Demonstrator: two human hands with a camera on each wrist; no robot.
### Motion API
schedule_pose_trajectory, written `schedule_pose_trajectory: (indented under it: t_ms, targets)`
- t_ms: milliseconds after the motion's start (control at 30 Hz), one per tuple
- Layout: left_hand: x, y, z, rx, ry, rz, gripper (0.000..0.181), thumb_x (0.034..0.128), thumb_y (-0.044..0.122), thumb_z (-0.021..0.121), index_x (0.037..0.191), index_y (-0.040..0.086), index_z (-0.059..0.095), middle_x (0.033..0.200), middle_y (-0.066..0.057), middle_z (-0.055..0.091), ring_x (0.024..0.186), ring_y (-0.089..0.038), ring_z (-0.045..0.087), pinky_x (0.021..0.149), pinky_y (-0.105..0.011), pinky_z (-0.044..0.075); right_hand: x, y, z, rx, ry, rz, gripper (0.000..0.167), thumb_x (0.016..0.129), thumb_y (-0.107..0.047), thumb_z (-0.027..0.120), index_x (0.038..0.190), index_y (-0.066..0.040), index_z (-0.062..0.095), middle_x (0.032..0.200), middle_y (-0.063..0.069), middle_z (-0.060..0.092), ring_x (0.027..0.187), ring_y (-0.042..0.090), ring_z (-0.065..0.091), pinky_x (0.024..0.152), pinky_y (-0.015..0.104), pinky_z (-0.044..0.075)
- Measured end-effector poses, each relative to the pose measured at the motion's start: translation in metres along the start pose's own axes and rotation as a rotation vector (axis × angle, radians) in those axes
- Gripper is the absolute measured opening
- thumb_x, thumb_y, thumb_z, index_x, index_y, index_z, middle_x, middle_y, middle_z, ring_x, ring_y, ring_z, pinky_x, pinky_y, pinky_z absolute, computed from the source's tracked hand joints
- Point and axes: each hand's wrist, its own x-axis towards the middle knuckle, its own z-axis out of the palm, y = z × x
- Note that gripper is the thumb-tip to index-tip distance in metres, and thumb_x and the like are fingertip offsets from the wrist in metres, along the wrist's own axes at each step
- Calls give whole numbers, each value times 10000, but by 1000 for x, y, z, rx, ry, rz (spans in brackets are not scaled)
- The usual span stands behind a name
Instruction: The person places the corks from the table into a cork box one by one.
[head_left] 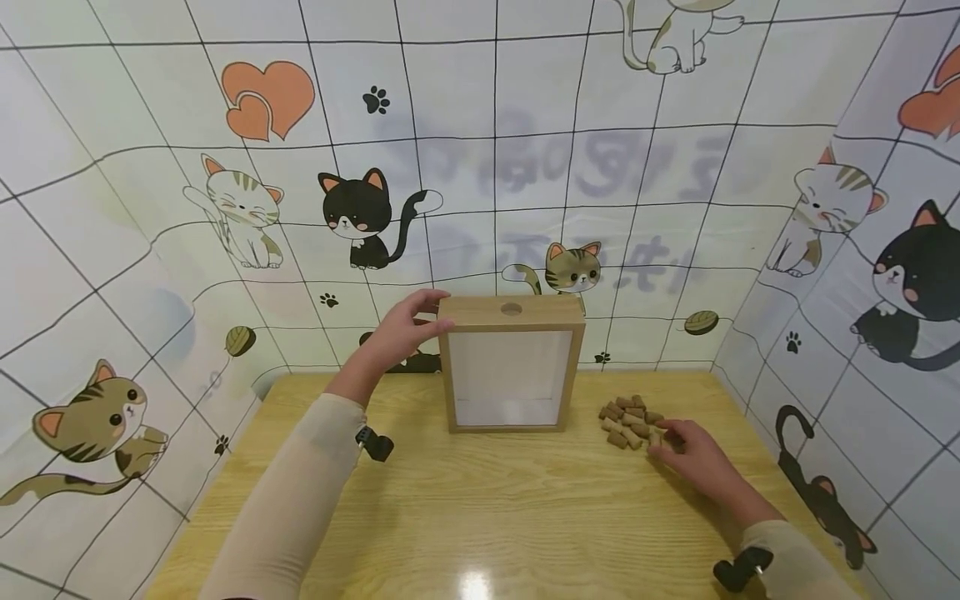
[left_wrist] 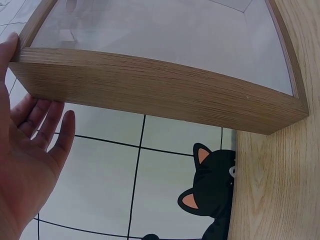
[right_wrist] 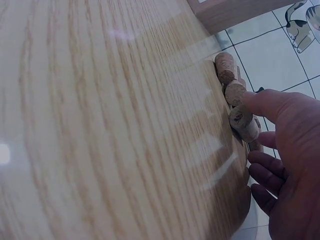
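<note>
A shallow wooden box point(head_left: 512, 315) with a clear front and a round hole in its top stands upright on the table. My left hand point(head_left: 399, 335) grips its upper left corner, the thumb on the front edge and the fingers behind; the left wrist view shows this hand point(left_wrist: 35, 145) against the wooden side point(left_wrist: 150, 90). To the box's right lies a pile of corks point(head_left: 626, 421). At the pile's right edge my right hand point(head_left: 701, 462) pinches a cork between thumb and index finger. In the right wrist view this hand point(right_wrist: 295, 145) has its thumb beside the cork point(right_wrist: 243, 124).
The light wooden table point(head_left: 450, 508) meets a fabric wall point(head_left: 465, 208) printed with cats and grid lines at the back, with more of it on both sides. Dark wrist cameras sit at the left cuff point(head_left: 373, 444) and the right cuff point(head_left: 742, 569).
</note>
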Motion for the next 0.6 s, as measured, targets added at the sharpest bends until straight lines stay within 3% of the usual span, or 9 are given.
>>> schedule_pose_trajectory:
  t_ms: [600]
  targets:
    - [-1, 2, 0, 8, 4, -10, 708, 1002, 581, 790, 1606, 318, 529, 1544, -58, 564, 1396, -376, 591, 893, -607, 604, 1, 0, 1, -8, -1, 2, 502, 991, -321, 867, 1291, 57, 728, 1125, 127, 676, 1046, 310, 658, 908, 538, 559]
